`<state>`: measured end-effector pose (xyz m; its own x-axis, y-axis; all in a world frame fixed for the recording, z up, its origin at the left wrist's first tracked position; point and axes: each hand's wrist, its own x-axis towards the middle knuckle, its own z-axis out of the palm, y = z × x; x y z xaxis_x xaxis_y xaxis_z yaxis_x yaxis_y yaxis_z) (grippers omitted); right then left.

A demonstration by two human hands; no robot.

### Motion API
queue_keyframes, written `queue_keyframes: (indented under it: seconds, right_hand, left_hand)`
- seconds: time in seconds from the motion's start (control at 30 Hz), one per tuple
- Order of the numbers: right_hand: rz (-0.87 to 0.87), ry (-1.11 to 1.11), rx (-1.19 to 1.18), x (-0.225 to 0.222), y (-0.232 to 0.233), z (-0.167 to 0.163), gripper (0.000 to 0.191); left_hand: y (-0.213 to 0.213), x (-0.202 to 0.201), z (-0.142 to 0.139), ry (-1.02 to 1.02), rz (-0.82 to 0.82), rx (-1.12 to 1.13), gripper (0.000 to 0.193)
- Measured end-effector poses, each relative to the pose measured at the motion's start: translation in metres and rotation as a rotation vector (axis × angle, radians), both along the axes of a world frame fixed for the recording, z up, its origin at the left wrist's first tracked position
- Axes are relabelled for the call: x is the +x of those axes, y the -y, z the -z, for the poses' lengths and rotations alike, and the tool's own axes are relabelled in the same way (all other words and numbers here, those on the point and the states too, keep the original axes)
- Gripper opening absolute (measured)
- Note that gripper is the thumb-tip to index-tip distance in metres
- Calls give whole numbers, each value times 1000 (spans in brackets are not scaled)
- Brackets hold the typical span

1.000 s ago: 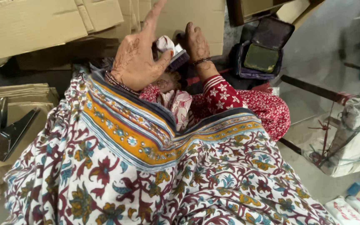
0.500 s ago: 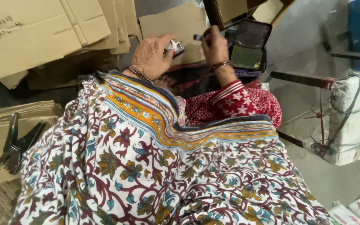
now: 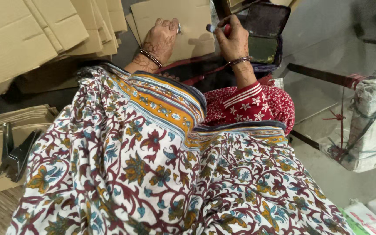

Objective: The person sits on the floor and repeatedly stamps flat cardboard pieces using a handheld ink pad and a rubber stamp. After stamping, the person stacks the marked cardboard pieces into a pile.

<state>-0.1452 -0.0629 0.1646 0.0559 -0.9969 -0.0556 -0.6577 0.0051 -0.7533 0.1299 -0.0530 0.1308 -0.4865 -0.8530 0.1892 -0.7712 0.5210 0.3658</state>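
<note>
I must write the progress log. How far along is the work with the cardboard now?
Done: nothing shows as finished; no mark is visible on the cardboard sheet. In hand: the left hand presses the sheet flat, the right hand grips a small stamp-like tool beside an open ink tin. Left: flat cartons lie stacked.

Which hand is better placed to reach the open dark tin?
Right. The right hand is beside the open tin, gripping a small object; the left hand rests flat on the cardboard sheet.
</note>
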Motion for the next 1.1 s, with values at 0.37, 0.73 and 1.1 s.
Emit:
queue_keyframes:
  seconds: [0.37, 0.73, 1.1]
  right_hand:
    - [34, -56, 314, 5, -9, 21, 51]
    - [-48, -85, 380, 20, 5, 74, 73]
    - [111, 130, 419, 34, 8, 60, 72]
  left_hand:
    - [-35, 37, 18, -494, -448, 331, 42]
    - [-72, 55, 77, -700, -838, 895, 89]
    - [-54, 62, 77, -708, -903, 998, 79]
